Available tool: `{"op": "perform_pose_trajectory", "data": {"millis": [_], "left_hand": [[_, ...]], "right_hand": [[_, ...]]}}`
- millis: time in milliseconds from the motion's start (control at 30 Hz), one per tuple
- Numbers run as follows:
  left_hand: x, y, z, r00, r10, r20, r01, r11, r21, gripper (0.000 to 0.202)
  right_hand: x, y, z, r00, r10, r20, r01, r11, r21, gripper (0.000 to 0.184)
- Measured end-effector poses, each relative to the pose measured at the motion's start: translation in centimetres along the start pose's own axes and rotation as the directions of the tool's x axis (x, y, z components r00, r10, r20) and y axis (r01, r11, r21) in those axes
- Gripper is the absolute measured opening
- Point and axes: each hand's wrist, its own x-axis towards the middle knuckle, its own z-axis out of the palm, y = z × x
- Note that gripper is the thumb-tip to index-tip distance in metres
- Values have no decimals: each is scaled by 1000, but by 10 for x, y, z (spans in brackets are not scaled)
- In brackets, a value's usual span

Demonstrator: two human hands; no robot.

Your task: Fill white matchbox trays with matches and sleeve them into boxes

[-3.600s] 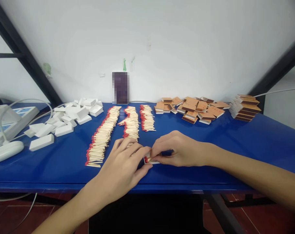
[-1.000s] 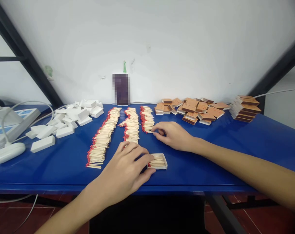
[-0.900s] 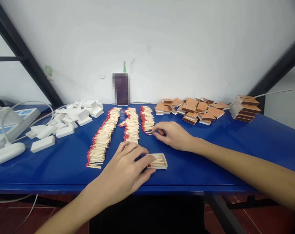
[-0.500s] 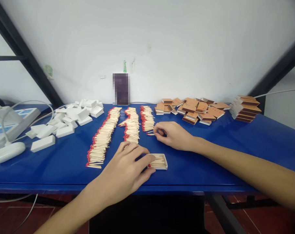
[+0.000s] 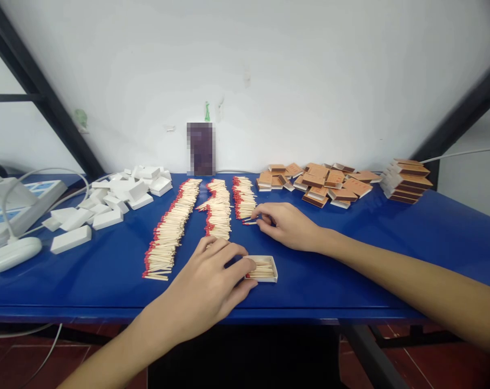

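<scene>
My left hand [image 5: 214, 275] grips the left end of a small white matchbox tray [image 5: 275, 270] near the table's front edge, with forefinger over it and thumb on its near side. Matches [image 5: 261, 269] lie in that tray, partly covered by my fingers. Farther back, my right hand [image 5: 291, 226] rests by the near end of the right row of red-tipped matches [image 5: 245, 199]. Its forefinger and thumb are curved and slightly apart beside a loose match [image 5: 248, 222]. Two more rows lie to the left: a middle row [image 5: 219, 208] and a long left row [image 5: 172, 227].
White empty-looking trays [image 5: 121, 197] are heaped at the left. Orange-brown matchbox sleeves [image 5: 320, 181] lie scattered at the back right, beside a stack of sleeves [image 5: 407, 181]. A blurred dark panel [image 5: 201, 148] stands against the wall. A white device with cable [image 5: 13, 254] sits far left on the blue table [image 5: 329, 292].
My right forefinger has stretched a little toward the near end of the right match row, parting slightly from the thumb. My left hand stays on the tray.
</scene>
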Motion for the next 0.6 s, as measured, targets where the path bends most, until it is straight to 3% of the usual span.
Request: {"op": "perform_pose_trajectory", "data": {"millis": [600], "left_hand": [[-1, -1, 1, 1000, -1, 1, 1, 1000, -5, 13]], "right_hand": [[1, 1, 0, 1000, -10, 7, 10, 1000, 0, 14]]}}
